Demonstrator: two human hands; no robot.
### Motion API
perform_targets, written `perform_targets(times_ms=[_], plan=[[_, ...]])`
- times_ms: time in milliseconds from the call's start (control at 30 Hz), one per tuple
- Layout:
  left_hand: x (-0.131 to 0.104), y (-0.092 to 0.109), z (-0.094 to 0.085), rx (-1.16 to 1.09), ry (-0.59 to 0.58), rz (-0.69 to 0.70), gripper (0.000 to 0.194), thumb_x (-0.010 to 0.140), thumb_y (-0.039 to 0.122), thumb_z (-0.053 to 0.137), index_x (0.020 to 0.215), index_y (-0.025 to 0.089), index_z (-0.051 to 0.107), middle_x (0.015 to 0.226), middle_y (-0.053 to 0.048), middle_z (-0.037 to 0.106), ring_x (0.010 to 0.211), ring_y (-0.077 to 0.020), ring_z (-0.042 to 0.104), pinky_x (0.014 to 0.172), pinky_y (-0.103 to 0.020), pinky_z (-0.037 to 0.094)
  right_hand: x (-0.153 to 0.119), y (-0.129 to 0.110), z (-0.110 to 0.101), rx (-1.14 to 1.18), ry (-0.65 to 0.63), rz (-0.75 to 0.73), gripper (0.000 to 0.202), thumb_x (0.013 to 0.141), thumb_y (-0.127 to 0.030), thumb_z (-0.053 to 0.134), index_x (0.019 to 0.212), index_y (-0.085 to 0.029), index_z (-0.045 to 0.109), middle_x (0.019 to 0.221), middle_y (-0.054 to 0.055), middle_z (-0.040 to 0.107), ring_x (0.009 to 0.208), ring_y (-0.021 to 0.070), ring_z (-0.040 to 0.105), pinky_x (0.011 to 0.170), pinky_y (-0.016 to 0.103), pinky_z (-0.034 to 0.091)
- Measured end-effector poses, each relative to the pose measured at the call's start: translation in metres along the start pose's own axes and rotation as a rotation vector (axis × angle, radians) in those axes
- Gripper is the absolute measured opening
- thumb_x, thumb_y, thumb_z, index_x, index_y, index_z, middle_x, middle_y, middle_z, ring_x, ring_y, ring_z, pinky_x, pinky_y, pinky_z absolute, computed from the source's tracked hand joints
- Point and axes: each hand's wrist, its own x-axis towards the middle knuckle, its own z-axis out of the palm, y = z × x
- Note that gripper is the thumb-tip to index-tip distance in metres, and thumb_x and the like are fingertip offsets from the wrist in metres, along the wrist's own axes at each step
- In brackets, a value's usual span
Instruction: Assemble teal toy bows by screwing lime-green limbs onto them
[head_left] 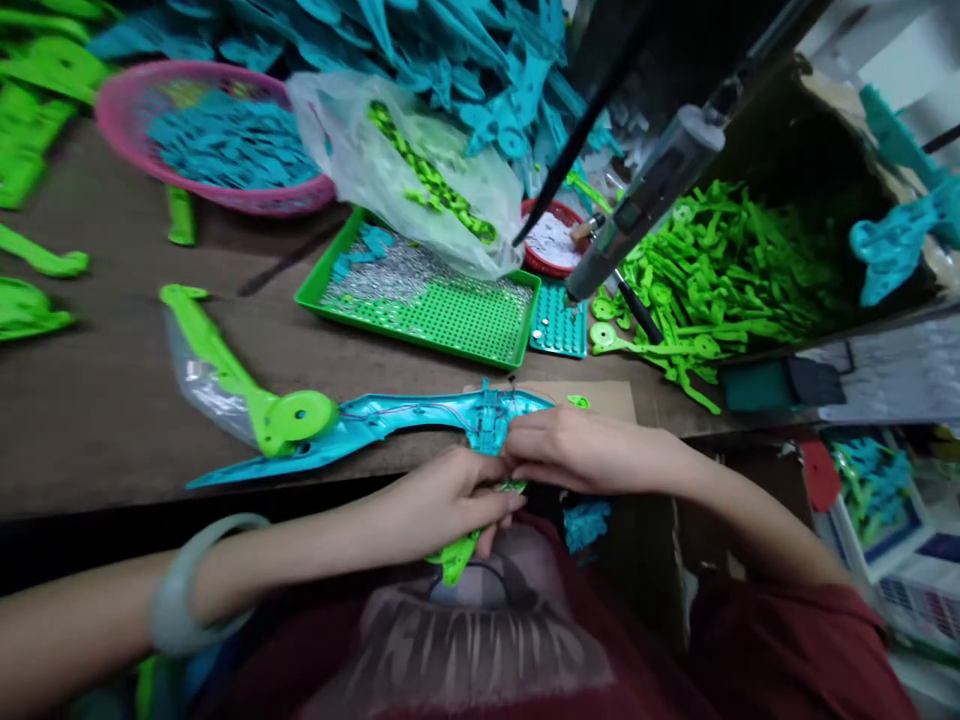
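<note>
My left hand (461, 495) is closed round a bright green plastic part (454, 558), whose lower end sticks out below the fingers. Against it, over the table's front edge, my right hand (570, 445) has its fingers curled together, and what they pinch is hidden. Just behind both hands lies a long, curved blue plastic shell (405, 410) with thin wires along its inside. A green plastic arm with a round disc (301, 415) rests on the shell's left part, with clear plastic film beside it.
A green perforated tray (472, 325) of small metal pieces stands behind the shell. Beyond are a pink basket (217, 190) of blue parts and a plastic bag (405, 170) with green pieces. An electric screwdriver (652, 195) hangs at right, before a box of green parts (720, 270).
</note>
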Motion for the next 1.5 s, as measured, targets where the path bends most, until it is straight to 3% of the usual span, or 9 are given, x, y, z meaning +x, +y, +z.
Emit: perform_targets(times_ms=[400,633,800,967,1133,1500], plan=[[-0.001,-0.002,0.009,0.054,-0.091,-0.116,0.036,0.086,0.042,0.054,0.058,0.02,0.056,0.052,0.001,0.066,0.048,-0.0134,0.055,0.053,-0.023,0.04,-0.002,-0.002,0.015,0.066,-0.052,-0.096,0.019,0.103,-0.022,0.044,0.097,-0.012,0.059,0.099,0.011,0.066,0.081,0.0168,0.055,0.075,0.029,0.042],[-0.001,-0.003,0.007,0.145,0.002,-0.045,0.023,0.088,0.036,0.055,0.084,0.019,0.068,0.055,0.001,0.069,0.053,-0.0174,0.067,0.055,-0.023,0.048,-0.008,-0.005,0.022,0.068,0.08,0.008,0.015,0.102,-0.019,0.046,0.096,-0.012,0.058,0.096,0.009,0.064,0.083,0.0165,0.056,0.072,0.028,0.042],[0.002,-0.003,0.012,0.155,-0.024,-0.056,0.025,0.088,0.033,0.051,0.072,0.018,0.064,0.051,0.001,0.066,0.047,-0.0153,0.063,0.05,-0.021,0.044,-0.01,-0.007,0.022,0.024,0.037,0.006,0.014,0.101,-0.018,0.048,0.094,-0.012,0.058,0.091,0.008,0.065,0.076,0.0158,0.054,0.067,0.028,0.04],[0.003,-0.007,0.016,0.147,-0.064,-0.09,0.023,0.086,0.036,0.057,0.083,0.017,0.069,0.053,0.001,0.065,0.05,-0.0173,0.063,0.05,-0.022,0.043,-0.013,-0.008,0.02,0.059,0.02,-0.047,0.009,0.098,-0.016,0.054,0.091,-0.014,0.058,0.084,0.005,0.064,0.071,0.0145,0.05,0.063,0.027,0.038],[0.002,-0.008,0.016,0.122,-0.057,-0.123,0.026,0.085,0.037,0.057,0.066,0.019,0.061,0.051,0.002,0.063,0.049,-0.0159,0.061,0.051,-0.023,0.043,-0.013,-0.013,0.021,-0.006,0.008,0.0,0.009,0.099,-0.016,0.053,0.095,-0.013,0.059,0.088,0.006,0.065,0.069,0.0136,0.049,0.062,0.027,0.036],[0.004,-0.001,0.017,0.105,-0.035,-0.037,0.03,0.087,0.035,0.052,0.061,0.021,0.056,0.048,0.004,0.057,0.045,-0.0122,0.054,0.05,-0.022,0.04,-0.009,-0.014,0.028,-0.122,0.045,0.011,0.012,0.099,-0.011,0.05,0.093,-0.012,0.06,0.084,0.006,0.065,0.067,0.0138,0.051,0.064,0.027,0.04]])
